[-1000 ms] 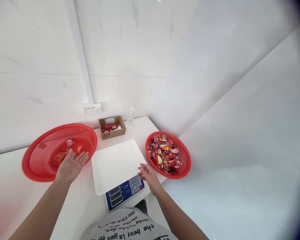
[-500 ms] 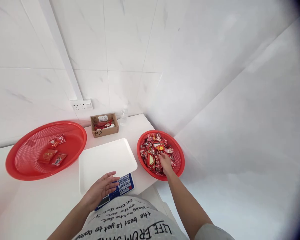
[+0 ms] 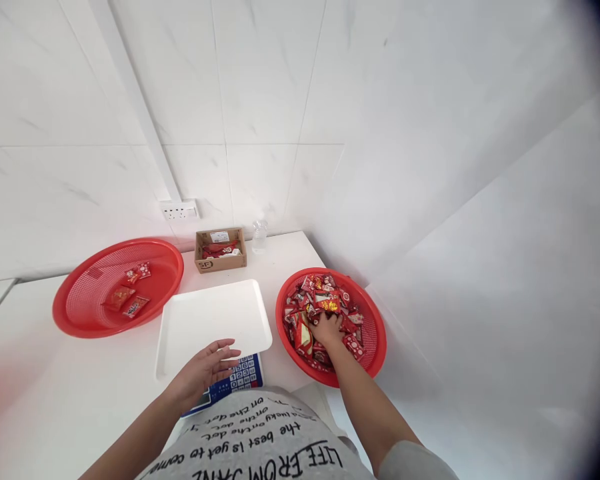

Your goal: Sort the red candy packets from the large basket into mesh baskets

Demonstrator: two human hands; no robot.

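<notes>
My right hand reaches down into the right red basket, among many small red-wrapped packets. Its fingers are spread, with the tips partly hidden among the packets. My left hand holds nothing, fingers apart, over the blue keypad of a scale. Behind that keypad lies the bare white tray. On the left, another red basket holds a few red packets.
A small cardboard box with red packets inside stands at the back of the white table. Beside it is a clear plastic bottle. A wall socket is behind them, and walls border the table.
My right hand has moved deeper into the packets and its fingers have spread. The view has shifted a little. My left hand stays over the keypad.
</notes>
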